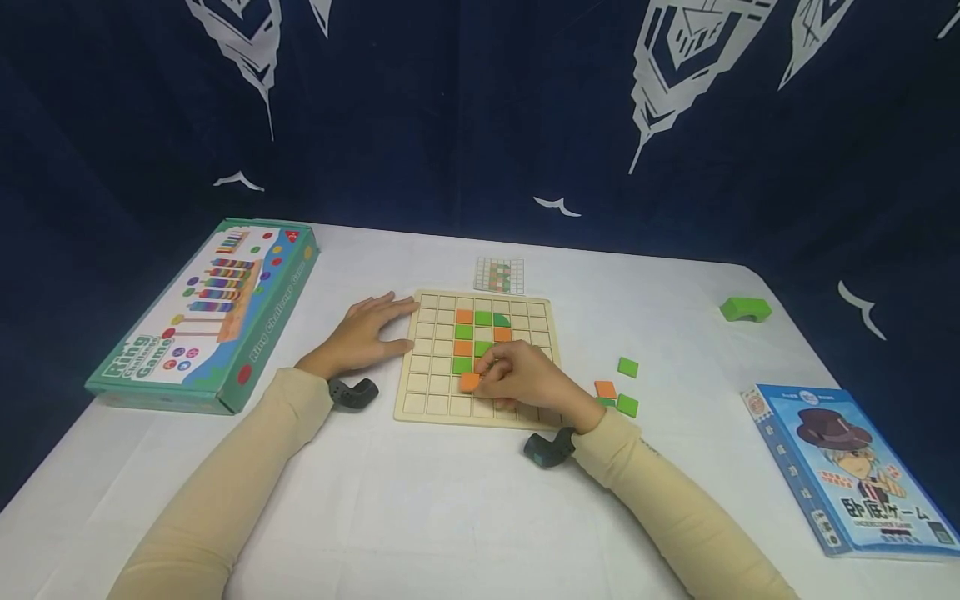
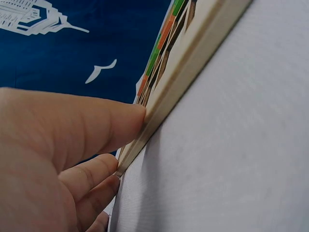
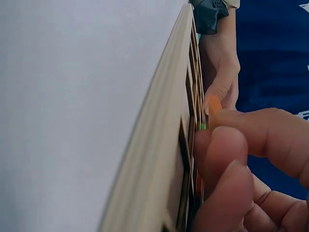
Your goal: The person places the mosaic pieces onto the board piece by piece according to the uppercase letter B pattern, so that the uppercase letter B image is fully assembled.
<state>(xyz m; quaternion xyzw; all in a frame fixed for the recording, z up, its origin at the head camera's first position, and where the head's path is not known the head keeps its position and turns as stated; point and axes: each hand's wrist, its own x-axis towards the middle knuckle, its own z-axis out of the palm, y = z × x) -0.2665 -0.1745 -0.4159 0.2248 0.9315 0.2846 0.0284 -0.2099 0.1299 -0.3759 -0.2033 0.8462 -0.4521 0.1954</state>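
Note:
A wooden grid board (image 1: 429, 406) lies flat on the table with orange and green tiles set in its middle columns. My right hand (image 1: 525, 375) is over the board and pinches an orange square tile (image 1: 469, 382) between thumb and fingers. In the right wrist view that orange tile (image 3: 214, 103) stands tilted above the board's surface. Some of the set tiles are hidden behind this hand. My left hand (image 1: 365, 336) rests at the board's left side, fingers extended; in the left wrist view its thumb (image 2: 126, 121) touches the board's edge (image 2: 166, 89).
Loose tiles, among them an orange tile (image 1: 605, 389) and a green tile (image 1: 627, 367), lie right of the board. A pattern card (image 1: 499, 275) is behind it. A ring game box (image 1: 210, 317) stands left, a blue game box (image 1: 862, 471) right, and a green arch block (image 1: 746, 309) far right.

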